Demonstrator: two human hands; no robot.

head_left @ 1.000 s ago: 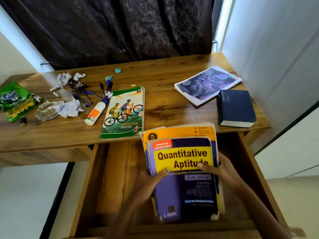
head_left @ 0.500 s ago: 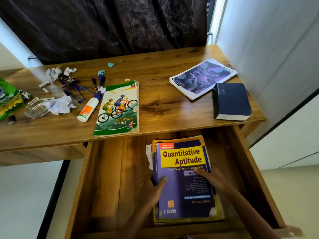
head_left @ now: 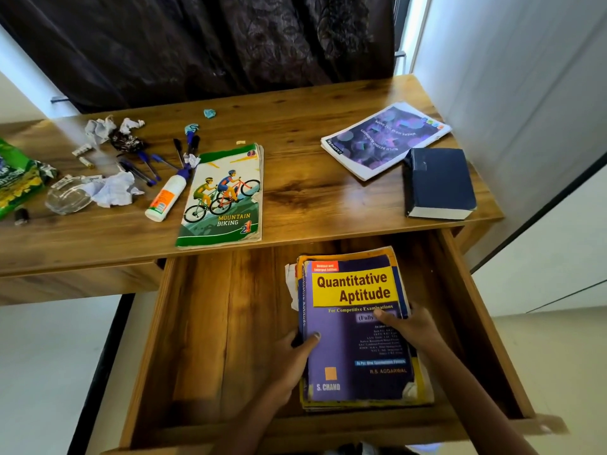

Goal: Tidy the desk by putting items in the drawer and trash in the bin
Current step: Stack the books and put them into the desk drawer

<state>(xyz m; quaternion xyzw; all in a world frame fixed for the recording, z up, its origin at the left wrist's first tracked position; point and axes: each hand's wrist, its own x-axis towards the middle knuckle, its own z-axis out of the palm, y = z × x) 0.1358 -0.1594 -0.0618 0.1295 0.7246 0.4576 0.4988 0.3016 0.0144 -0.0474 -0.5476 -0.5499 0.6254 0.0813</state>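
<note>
Two hands hold the book stack (head_left: 356,326) in the drawer (head_left: 210,330): left hand (head_left: 295,359) grips the spine edge, thumb on the cover; right hand (head_left: 412,326) grips the opposite edge. Judged heavy, stiff, worn at the corners; best held by both long edges. Open room lies left of the stack; the right wall stands near. Desk (head_left: 315,198) carries more books

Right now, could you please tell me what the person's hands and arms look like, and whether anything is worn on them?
Both forearms come up from the bottom edge bare: no sleeves, watch, bracelets or gloves show. The left hand and right hand carry no rings that I can see. The fingernails are short and plain. Above the forearms, the arms are out of view.
</note>
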